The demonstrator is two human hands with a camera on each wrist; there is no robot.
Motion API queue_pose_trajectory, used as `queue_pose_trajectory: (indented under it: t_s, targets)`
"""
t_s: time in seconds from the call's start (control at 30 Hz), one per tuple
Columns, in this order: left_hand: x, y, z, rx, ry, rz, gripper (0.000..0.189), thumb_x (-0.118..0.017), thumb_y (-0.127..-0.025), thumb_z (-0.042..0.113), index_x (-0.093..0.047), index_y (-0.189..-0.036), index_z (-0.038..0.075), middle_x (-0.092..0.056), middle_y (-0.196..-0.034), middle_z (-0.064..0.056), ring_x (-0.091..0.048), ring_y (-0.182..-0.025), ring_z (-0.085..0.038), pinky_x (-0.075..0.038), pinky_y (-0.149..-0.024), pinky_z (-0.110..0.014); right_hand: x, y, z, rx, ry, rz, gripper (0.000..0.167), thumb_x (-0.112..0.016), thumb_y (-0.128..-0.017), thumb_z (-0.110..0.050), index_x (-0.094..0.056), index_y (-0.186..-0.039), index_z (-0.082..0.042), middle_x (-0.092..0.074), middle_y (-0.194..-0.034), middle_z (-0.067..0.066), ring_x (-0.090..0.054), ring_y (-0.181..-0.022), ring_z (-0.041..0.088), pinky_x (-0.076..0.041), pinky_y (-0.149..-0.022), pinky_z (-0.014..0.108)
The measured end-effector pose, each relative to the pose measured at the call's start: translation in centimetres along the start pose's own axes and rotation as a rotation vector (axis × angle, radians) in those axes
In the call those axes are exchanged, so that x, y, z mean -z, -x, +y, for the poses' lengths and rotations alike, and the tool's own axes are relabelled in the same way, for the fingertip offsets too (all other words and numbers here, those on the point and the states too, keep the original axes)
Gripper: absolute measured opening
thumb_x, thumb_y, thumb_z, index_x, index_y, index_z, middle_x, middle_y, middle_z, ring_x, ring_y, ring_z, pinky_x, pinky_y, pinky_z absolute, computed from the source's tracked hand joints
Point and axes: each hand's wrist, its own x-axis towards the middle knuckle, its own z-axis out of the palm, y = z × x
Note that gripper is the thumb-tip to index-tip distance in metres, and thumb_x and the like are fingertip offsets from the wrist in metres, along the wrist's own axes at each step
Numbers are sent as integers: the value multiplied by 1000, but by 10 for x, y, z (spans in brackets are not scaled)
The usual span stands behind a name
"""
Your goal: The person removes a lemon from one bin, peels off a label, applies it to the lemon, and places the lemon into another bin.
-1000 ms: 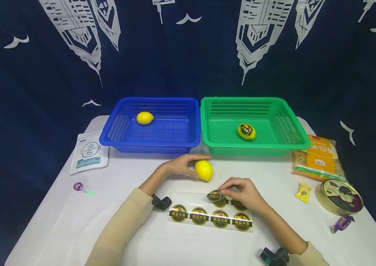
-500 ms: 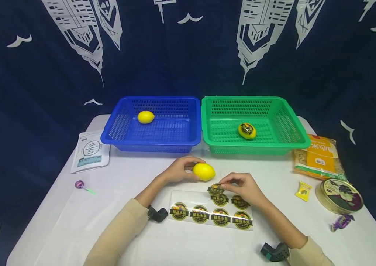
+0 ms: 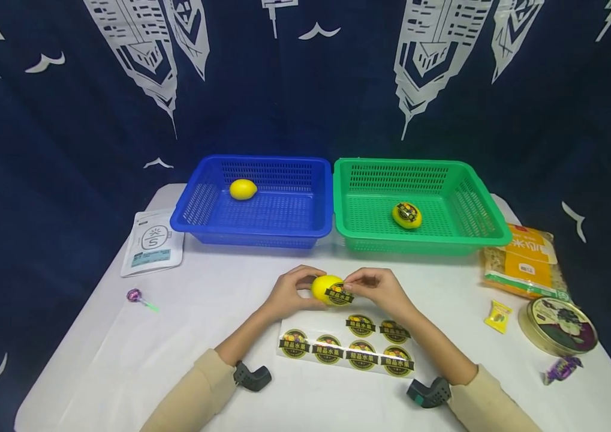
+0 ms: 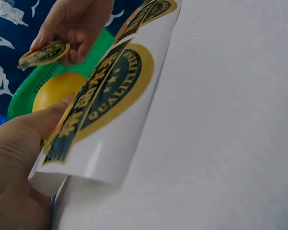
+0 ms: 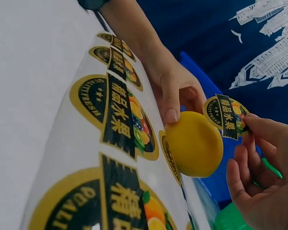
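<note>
My left hand grips a yellow lemon between thumb and fingers, just behind the sticker sheet. From the right, my right hand pinches a round black-and-gold sticker by its edge. The sticker is held close to the lemon; in the left wrist view a gap shows between the sticker and the lemon. Several matching stickers remain on the sheet, which lies in front of both hands. The left fingers behind the lemon are partly hidden.
Behind the hands stand a blue basket with a lemon and a green basket with a stickered lemon. A white pouch and lollipop lie left; a grain bag, round tin and wrapped candies lie right.
My right hand has lifted the sticker off the sheet and carried it up and left to the lemon. My left hand has taken hold of the lemon and turned it.
</note>
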Motion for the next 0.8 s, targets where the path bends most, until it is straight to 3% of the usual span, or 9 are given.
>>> queue_pose_trajectory:
  t_s: [0.23, 0.33, 0.63, 0.8]
  targets:
    - [0, 3, 5, -53, -35, -10, 58, -83, -62, 1, -59, -114, -3, -58, -114, -14, -60, -100, -27, -51, -86, -29, -5, -12, 1, -59, 56, -33, 17, -68, -83, -7, -66, -94, 6, -67, -89, 15, -63, -77, 19, -52, -76, 48]
    - [-1, 3, 3, -66, -37, -18, 58, -83, -62, 1, -59, -115, -3, -57, -114, -13, -60, -101, -25, -51, -87, -30, -5, -15, 1, -76, 75, -40, 16, -68, -83, -5, -66, -94, 6, -67, -87, 15, -62, -76, 20, -51, -77, 51]
    - [0, 2, 2, -104, -20, -15, 59, -83, -62, -1, -57, -115, -6, -56, -115, -16, -59, -101, -30, -50, -87, -31, -8, -19, 6, -24, 127, -27, 14, -67, -84, -6, -66, -92, 5, -66, -82, 13, -61, -71, 20, -54, -69, 45]
    - [1, 2, 1, -96, -10, -16, 59, -83, -63, 0, -57, -115, -6, -56, -115, -16, -59, -102, -29, -50, -88, -30, -10, -21, 16, 39, 161, 25, 11, -69, -82, -7, -67, -88, 2, -66, -79, 9, -59, -67, 18, -53, -61, 31]
